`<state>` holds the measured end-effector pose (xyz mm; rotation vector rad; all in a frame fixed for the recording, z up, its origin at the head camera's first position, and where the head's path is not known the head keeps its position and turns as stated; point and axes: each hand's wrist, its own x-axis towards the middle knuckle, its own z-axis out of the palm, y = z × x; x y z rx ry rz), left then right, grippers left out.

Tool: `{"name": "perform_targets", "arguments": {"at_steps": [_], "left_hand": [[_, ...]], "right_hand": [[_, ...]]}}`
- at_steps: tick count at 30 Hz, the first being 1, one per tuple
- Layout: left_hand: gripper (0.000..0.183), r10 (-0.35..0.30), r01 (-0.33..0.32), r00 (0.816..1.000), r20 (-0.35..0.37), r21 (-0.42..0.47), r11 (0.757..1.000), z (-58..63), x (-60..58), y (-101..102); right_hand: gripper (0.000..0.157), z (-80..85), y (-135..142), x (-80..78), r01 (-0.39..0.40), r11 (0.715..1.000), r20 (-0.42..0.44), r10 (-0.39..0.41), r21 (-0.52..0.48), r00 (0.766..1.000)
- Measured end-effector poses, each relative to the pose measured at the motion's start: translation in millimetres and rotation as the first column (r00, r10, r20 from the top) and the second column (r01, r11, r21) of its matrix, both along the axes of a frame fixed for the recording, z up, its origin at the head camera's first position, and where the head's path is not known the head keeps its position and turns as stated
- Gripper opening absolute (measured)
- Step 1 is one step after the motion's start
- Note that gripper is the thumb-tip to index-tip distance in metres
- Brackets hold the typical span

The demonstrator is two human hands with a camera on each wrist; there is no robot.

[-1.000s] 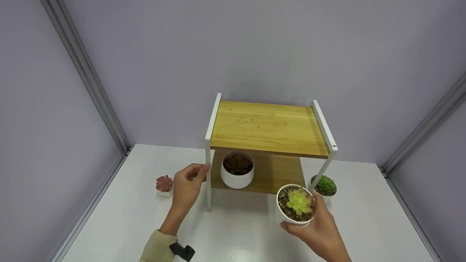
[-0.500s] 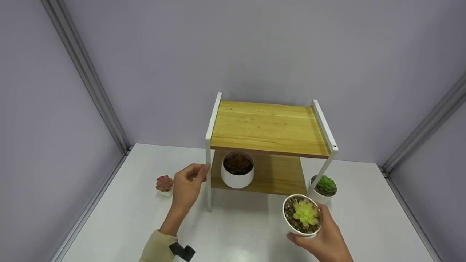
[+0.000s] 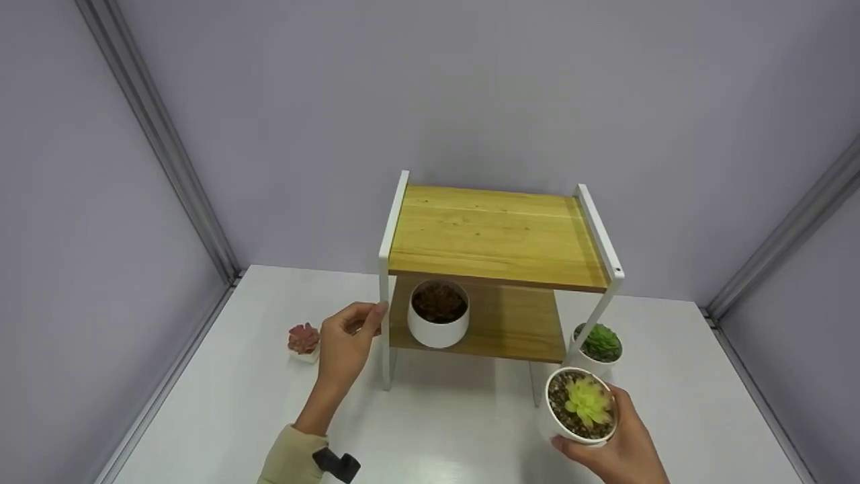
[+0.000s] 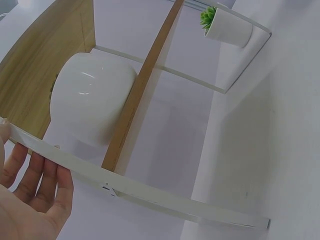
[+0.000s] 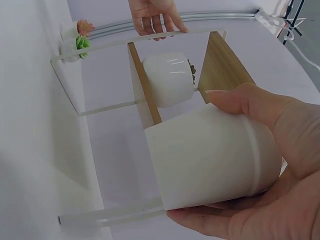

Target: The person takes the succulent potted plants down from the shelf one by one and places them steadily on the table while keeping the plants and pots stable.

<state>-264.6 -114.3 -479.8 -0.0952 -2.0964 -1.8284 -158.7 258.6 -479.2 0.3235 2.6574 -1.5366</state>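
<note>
Near the table's (image 3: 222,403) left edge, a small pot with a pink succulent (image 3: 304,341) stands alone, just left of the person's left hand (image 3: 346,346). That hand curls its fingers (image 4: 35,180) round the front left leg of the white-framed wooden shelf (image 3: 497,235), as it did a second ago, steadying the piece where it sits toward the table's back edge. Under the empty top board, a round white pot of reddish-brown filling (image 3: 438,313) rests on the left part of the lower board. At the shelf's front right leg, a small white pot with a dark green succulent (image 3: 598,346) sits on the table. Closest to the table's front edge on the right, the right hand (image 3: 621,447) wraps thumb and fingers round a white pot holding a yellow-green succulent (image 3: 581,407). Over the last second this pot has drifted from just before the lower board's right end down and rightward, toward the person and clear of the shelf, so it appears to be coming away from the shelf rather than going onto it; whether its base touches the table cannot be told. Count: four pots, one shelf with two boards, two hands at work.
</note>
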Motion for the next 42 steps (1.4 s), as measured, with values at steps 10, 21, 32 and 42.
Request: {"name": "perform_targets", "arguments": {"at_steps": [10,21,32,42], "left_hand": [[0.028,0.009,-0.009,1.0,0.022,-0.01,1.0,0.4,0.7,-0.3],[0.031,0.022,-0.022,1.0,0.021,-0.02,1.0,0.8,0.3,0.0],[0.026,0.016,-0.016,1.0,0.024,-0.005,1.0,-0.5,-1.6,-0.2],[0.03,0.014,-0.014,1.0,0.027,-0.006,1.0,0.5,-1.0,0.6]], "right_hand": [[0.109,-7.9,12.5,-0.6,0.007,0.998,-0.01,-0.007,0.057,1.0],[0.11,-16.7,22.7,-5.0,0.016,0.998,-0.02,-0.015,0.066,1.0],[0.119,-21.3,32.5,-12.5,0.059,0.996,-0.006,-0.058,0.067,0.998],[0.119,-32.8,48.4,-19.7,0.071,0.992,-0.002,-0.071,0.101,0.997]]}}
